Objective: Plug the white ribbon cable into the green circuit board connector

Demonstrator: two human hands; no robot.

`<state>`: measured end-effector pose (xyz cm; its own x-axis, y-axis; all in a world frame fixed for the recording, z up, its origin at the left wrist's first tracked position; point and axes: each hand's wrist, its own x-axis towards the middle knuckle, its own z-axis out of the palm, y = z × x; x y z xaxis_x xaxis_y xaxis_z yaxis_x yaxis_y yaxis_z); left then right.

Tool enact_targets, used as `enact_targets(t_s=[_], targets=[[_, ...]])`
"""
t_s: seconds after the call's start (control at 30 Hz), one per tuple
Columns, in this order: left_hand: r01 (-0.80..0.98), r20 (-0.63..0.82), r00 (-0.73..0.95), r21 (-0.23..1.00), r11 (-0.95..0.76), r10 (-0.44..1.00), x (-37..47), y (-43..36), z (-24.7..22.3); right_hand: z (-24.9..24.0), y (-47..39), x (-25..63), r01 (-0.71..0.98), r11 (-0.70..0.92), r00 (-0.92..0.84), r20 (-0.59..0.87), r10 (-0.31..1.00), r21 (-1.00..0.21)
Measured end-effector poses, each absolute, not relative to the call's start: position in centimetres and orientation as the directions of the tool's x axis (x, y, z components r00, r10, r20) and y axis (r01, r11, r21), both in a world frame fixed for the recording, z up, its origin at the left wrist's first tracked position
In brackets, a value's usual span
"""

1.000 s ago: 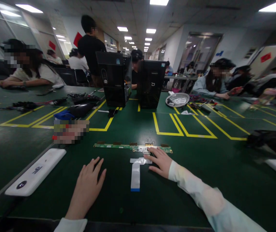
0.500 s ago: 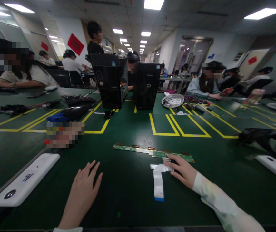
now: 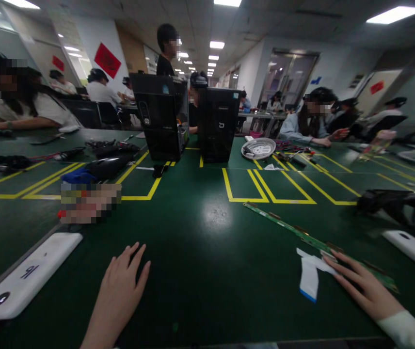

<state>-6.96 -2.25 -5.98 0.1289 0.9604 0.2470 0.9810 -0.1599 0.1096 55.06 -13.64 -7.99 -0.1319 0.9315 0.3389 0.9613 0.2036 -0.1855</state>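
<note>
On the right half of the green table lies a long, thin green circuit board (image 3: 283, 224), slanting down to the right. A white ribbon cable (image 3: 309, 278) with a blue end sits beside its near edge. My right hand (image 3: 365, 286) rests over the board and the cable's upper end, fingertips touching there and fingers extended. Part of the board is hidden behind that hand. At the left, my left hand (image 3: 120, 286) lies on the bare table (image 3: 200, 291) with its fingers spread and nothing in it.
Two black computer towers (image 3: 161, 118) stand at the back. A white basket (image 3: 258, 149) with small items sits right of them. White devices (image 3: 29, 276) lie at both sides. Black goggles-like gear (image 3: 389, 203) is at the right. People sit around.
My right hand has moved to the right, and the board and ribbon cable have shifted right with it. The board now slants more. My left hand has hardly moved.
</note>
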Motion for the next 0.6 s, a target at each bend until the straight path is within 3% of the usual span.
enact_targets(t_s=[0.33,0.6], targets=[[0.983,0.253,0.144,0.078,-0.169,0.957,-7.1,-2.3,-5.8,-10.2,-17.8,61.9,0.983,-0.049,0.111,0.360,0.927,-0.175],[0.983,0.242,0.146,0.075,-0.169,0.959,-7.2,-2.1,-6.0,-11.0,-17.0,62.6,0.998,-0.068,0.066,0.385,0.920,-0.008]])
